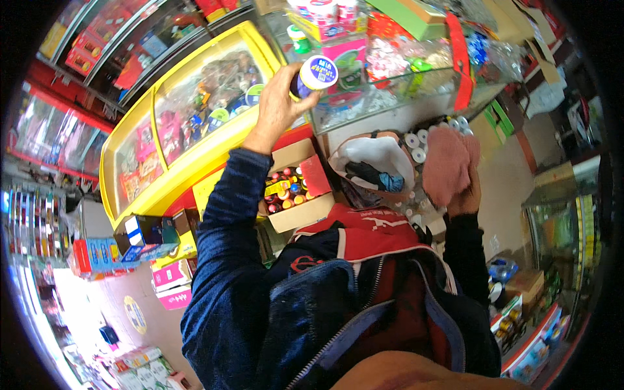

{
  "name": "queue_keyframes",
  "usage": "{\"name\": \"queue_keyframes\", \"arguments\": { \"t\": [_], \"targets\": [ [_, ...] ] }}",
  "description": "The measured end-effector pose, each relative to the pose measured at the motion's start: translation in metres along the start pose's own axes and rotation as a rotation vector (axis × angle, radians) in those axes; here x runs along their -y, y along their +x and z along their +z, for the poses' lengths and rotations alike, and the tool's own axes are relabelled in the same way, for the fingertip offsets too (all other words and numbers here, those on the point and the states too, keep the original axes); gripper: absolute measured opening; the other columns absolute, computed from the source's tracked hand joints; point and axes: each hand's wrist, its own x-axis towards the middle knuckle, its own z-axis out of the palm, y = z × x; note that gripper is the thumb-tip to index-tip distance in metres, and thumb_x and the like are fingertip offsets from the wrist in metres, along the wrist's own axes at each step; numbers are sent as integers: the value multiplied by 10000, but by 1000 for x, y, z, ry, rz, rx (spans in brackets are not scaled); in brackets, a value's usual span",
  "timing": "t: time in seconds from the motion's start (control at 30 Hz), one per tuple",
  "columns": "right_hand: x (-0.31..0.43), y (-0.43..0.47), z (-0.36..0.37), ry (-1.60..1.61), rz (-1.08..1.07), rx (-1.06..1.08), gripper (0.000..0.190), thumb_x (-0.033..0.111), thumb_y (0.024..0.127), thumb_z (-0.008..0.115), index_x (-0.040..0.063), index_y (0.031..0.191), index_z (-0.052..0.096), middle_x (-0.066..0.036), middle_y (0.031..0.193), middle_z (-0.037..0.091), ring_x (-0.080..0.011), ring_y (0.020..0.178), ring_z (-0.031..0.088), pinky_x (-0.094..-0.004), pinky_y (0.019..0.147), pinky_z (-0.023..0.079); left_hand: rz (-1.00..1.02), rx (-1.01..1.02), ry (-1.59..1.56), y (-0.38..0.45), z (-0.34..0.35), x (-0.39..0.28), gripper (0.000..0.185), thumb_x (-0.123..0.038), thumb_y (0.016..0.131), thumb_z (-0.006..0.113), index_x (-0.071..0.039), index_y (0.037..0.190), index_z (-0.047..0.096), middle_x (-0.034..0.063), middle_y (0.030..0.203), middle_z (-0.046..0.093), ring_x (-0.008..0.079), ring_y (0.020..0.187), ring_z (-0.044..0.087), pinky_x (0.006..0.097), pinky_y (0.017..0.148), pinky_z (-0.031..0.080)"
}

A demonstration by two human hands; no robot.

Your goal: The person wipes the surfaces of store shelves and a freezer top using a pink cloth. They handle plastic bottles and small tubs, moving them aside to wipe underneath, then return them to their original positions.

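My left hand (282,100) grips a small plastic jar (305,87) with a purple body and a white-rimmed, printed lid. It is held up between the yellow-framed chest freezer (195,141) and the glass counter (390,90). At the lower right, my right hand (466,195) holds a dusty-pink knitted cloth (446,163), which hides most of the fingers. Left of the cloth sits an open bag (373,151) with a white lining, with dark and blue fabric inside. An open carton (302,214) of small bottles with coloured caps stands below my left forearm.
Boxes and wrapped sweets (387,56) crowd the counter, with a green-lidded tub (298,40) at its left end. Several white-topped containers (418,155) stand beside the bag. Stocked shelves (131,41) line the upper left. More cartons (173,278) lie at the lower left.
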Motion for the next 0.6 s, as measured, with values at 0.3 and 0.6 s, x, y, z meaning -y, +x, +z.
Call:
{"name": "queue_keyframes", "arguments": {
  "t": [0.3,0.6],
  "targets": [
    [-16,6,106,-1097,-591,356,383,150,956,512,-16,1301,496,-117,1204,565,-233,1110,537,-353,969,410,-33,143,-533,-39,58,-125,554,-275,708,790,-58,1164,562,171,976,623,350,926,633,410,809,505],
    [-1,8,112,-1195,-677,236,384,141,854,574,19,1217,575,-142,1154,617,-282,1084,583,-364,928,457,45,148,-607,-50,75,-163,589,-239,662,845,-64,1157,577,145,974,649,314,913,660,374,779,519]
  ]
}}
